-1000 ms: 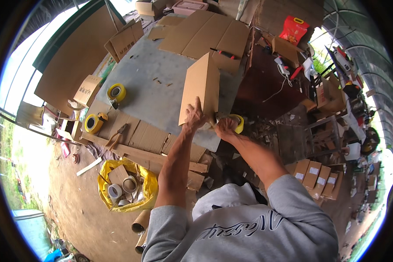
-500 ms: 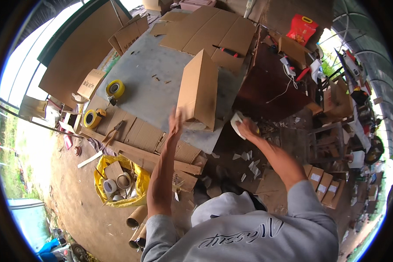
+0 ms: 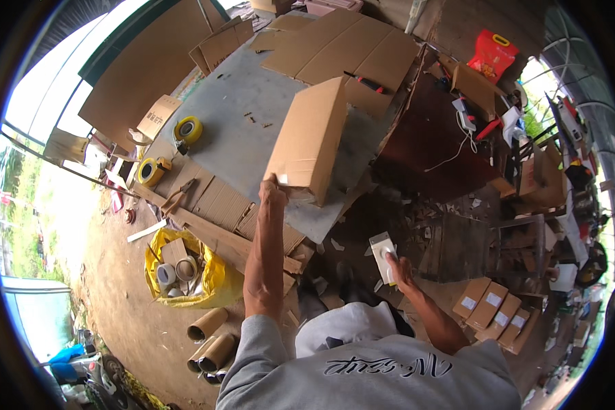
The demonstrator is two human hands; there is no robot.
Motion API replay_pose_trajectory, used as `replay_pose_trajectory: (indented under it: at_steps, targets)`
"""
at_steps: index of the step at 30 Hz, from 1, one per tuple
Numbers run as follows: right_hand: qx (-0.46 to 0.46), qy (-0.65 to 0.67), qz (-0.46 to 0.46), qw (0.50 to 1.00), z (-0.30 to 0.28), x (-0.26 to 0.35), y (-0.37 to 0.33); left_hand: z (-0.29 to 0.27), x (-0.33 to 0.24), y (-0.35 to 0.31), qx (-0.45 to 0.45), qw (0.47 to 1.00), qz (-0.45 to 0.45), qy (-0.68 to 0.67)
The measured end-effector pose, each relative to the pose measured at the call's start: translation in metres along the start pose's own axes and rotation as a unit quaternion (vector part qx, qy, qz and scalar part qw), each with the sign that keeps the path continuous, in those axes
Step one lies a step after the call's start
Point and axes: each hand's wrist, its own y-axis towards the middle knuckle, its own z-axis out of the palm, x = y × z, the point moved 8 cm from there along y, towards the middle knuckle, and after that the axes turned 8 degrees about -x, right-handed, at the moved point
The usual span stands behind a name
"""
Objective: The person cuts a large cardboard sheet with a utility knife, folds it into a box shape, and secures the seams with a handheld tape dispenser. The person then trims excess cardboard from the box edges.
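My left hand [image 3: 273, 191] grips the near left corner of a long closed cardboard box [image 3: 304, 140]. The box is tilted on the grey tabletop [image 3: 229, 116], its near end at the table's front edge. A small white patch [image 3: 283, 179] shows on that end, beside my fingers. Off the table to the right, low in front of my body, my right hand [image 3: 401, 268] is closed on a white flat rectangular piece [image 3: 382, 254]. A small dark mark sits at its far end. Its exact kind is unclear.
Yellow tape rolls [image 3: 188, 130] and pliers [image 3: 180, 195] lie on the table's left side. Flattened cardboard [image 3: 342, 48] covers its far end, with a red-handled tool [image 3: 365, 83]. A yellow bag [image 3: 212, 280], cardboard tubes [image 3: 208, 324] and labelled boxes [image 3: 488, 305] stand on the floor.
My right hand has drawn back toward my body with the white piece, away from the table. My left hand has settled on the box's near left corner, and the box has turned slightly.
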Motion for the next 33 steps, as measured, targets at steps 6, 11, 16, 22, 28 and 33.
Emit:
replay_pose_trajectory:
  at_steps: [6,11,16,22,28,33]
  targets:
    - [0.046,-0.007,-0.093,0.995,0.002,0.052,-0.005,-0.016,-0.067,-0.074,0.058,0.836,0.546,0.003]
    - [0.026,0.003,-0.183,0.983,0.004,0.08,-0.011,-0.024,-0.015,-0.138,-0.033,0.676,0.671,0.302]
    - [0.044,-0.014,-0.371,0.928,-0.002,0.156,-0.055,-0.077,-0.03,-0.162,-0.014,0.697,0.618,0.363]
    - [0.098,0.021,-0.432,0.896,0.017,0.229,-0.087,-0.071,-0.011,-0.238,0.407,0.841,0.196,0.298]
    - [0.197,-0.04,-0.411,0.889,0.07,0.256,-0.098,-0.106,0.004,-0.184,0.428,0.875,0.008,0.228]
    - [0.235,-0.023,-0.322,0.917,0.123,0.285,-0.1,-0.123,-0.036,-0.133,0.367,0.894,0.032,0.255]
